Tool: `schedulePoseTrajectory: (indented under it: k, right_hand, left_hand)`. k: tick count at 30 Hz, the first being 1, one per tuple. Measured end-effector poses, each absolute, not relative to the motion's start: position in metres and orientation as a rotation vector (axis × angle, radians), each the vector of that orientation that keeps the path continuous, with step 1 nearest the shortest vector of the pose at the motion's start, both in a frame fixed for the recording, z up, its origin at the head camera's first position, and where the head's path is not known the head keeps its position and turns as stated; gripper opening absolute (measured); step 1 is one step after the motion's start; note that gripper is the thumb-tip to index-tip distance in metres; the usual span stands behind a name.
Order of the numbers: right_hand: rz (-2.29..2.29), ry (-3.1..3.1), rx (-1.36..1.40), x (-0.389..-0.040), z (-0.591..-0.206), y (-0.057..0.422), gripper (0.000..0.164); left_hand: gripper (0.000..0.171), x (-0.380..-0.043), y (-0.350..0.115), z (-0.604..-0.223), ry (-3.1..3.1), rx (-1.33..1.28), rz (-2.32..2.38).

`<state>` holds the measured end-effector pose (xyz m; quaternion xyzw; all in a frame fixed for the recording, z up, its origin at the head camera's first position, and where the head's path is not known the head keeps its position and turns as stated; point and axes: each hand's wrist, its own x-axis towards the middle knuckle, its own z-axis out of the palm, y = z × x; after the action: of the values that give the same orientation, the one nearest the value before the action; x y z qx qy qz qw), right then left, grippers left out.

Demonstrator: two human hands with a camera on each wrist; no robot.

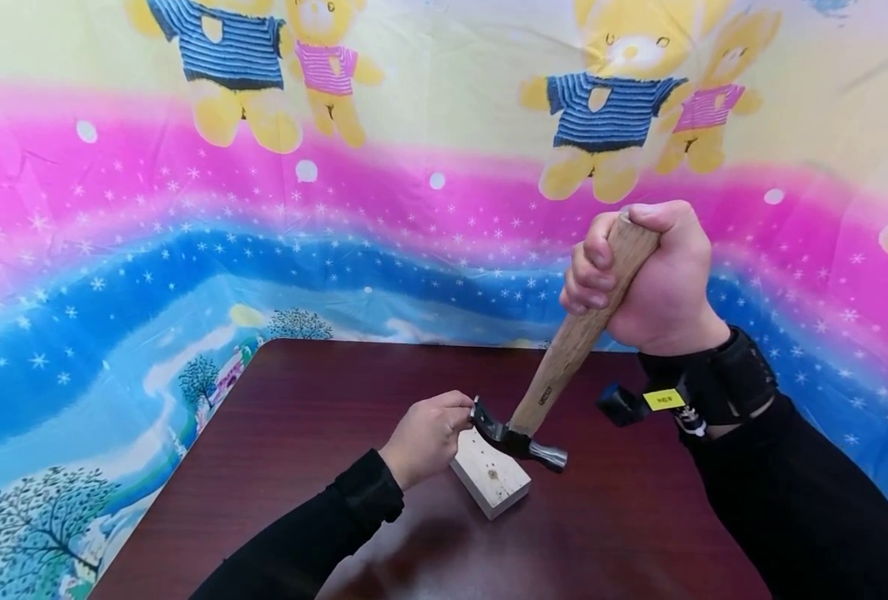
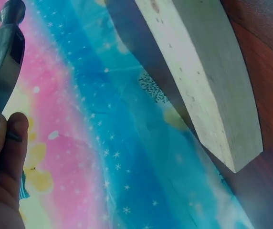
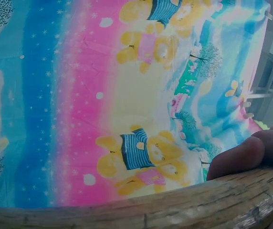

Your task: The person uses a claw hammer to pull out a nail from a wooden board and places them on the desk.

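My right hand (image 1: 657, 275) grips the wooden handle of a claw hammer (image 1: 574, 350) high up near its end, with the thumb at the top. The hammer hangs head down, its steel head over a pale wooden block (image 1: 492, 483). At the claw end, my left hand (image 1: 428, 437) has its thumb and finger pinched together. A small dark nail (image 2: 14, 137) pokes out between those fingertips in the left wrist view, mostly hidden by them. Small holes and marks dot the block's top. The right wrist view shows the handle (image 3: 127, 214) close up, with fingers (image 3: 236, 157) over it.
The block lies on a dark reddish-brown table (image 1: 301, 417). Behind the table hangs a colourful cloth (image 1: 428, 225) printed with bears and snowflakes. A black strap with a small camera (image 1: 619, 404) sits on the right wrist.
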<state>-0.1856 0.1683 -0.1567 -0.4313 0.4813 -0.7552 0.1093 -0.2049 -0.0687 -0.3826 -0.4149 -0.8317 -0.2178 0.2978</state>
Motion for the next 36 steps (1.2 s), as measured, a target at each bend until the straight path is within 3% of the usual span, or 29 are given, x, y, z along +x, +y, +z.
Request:
schedulePoseTrajectory:
  k: [8,15,19,25,36]
  right_hand:
    - [-2.252,1.475,-1.236,-0.182,-0.158,0.163,0.045]
    - [-2.259,1.671,-0.992,-0.190,-0.173,0.153,0.046]
    - [-2.250,1.679,-1.023,-0.193,-0.175,0.155,0.048]
    - [-2.203,1.655,-1.067,-0.195,-0.171,0.156,0.048]
    - [-2.210,1.547,-1.050,-0.203,-0.180,0.164,0.047]
  left_hand:
    - [0.020,-0.206,-0.070,-0.384,-2.050,-1.115,-0.452]
    - [0.011,-0.199,-0.068,-0.329,-1.888,-1.087,-0.684]
    - [0.010,-0.197,-0.077,-0.317,-1.892,-1.069,-0.758]
    - [0.009,-0.201,-0.097,-0.336,-2.022,-0.939,-0.877]
    - [0.021,-0.189,-0.159,-0.375,-2.403,-0.457,-1.019]
